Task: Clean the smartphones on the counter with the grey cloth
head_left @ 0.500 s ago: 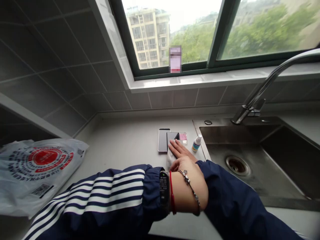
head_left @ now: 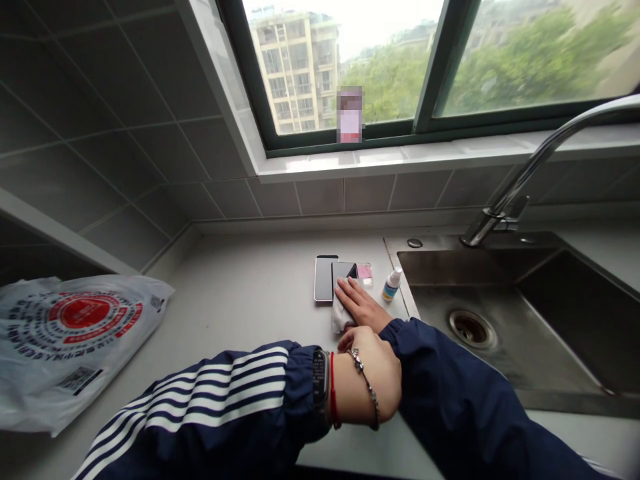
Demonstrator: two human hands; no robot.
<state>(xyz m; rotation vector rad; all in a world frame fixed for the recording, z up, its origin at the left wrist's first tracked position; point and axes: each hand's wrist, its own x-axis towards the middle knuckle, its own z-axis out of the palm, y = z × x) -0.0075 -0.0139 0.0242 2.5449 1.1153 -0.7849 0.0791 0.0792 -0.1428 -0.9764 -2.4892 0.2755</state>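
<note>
My right hand (head_left: 361, 305) lies flat, fingers stretched out, on a white cloth (head_left: 339, 319) that covers the near end of a dark phone (head_left: 345, 269) on the grey countertop (head_left: 250, 293). A second phone with a silver edge (head_left: 326, 278) lies just left of it. A small pink item (head_left: 365, 272) sits to the right. My left hand (head_left: 367, 380) crosses in front, back of the hand up, against my right sleeve. It wears a watch, a red cord and a bracelet, and its fingers are hidden.
A small white dropper bottle (head_left: 392, 285) stands by the steel sink (head_left: 560, 393), with the faucet (head_left: 520, 180) arching above. A printed plastic bag (head_left: 70, 340) lies at the left. Tiled wall and a window close the back.
My left hand has drawn back slightly toward me, uncovering more of my right hand. The right hand stays flat on the cloth.
</note>
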